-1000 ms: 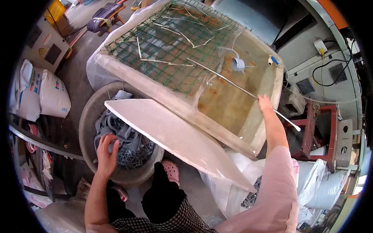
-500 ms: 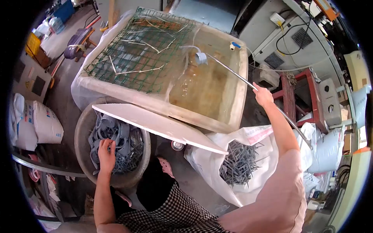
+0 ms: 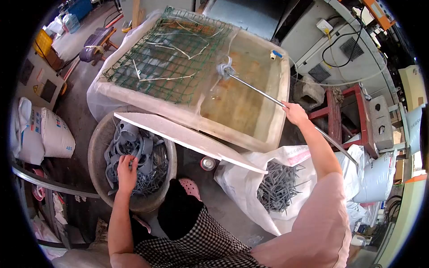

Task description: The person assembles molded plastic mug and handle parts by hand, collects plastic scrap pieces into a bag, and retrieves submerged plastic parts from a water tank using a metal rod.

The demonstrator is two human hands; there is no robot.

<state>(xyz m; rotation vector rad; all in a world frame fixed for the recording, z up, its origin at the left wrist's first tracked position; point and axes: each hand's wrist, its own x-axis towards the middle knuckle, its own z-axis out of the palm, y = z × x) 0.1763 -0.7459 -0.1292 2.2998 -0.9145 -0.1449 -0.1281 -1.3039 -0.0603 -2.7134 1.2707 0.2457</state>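
Observation:
My right hand (image 3: pixel 296 114) is closed around a long metal rod (image 3: pixel 254 88). The rod's far tip meets a light grey curved plastic piece (image 3: pixel 225 69) at the water's surface in the tank (image 3: pixel 201 126), beside the edge of the green net (image 3: pixel 172 53). Over a round tub (image 3: pixel 99 178), my left hand (image 3: pixel 127 172) has its fingers curled among grey plastic parts (image 3: pixel 145 149). What lies between those fingers is hidden. Rounded, ring-like parts and thin spiky sticks fill the tub together.
A white board (image 3: pixel 187 142) leans between tub and tank. On the right stands an open white sack (image 3: pixel 239 178) with grey plastic sticks (image 3: pixel 279 185). A small can (image 3: pixel 207 163) stands on the floor between. Red metal frame (image 3: pixel 333 114) and concrete block (image 3: pixel 309 91) are beyond my right hand.
The rod's tip and the grey plastic piece have moved left, toward the net. My right hand has moved slightly left with the rod. My left hand remains at the tub.

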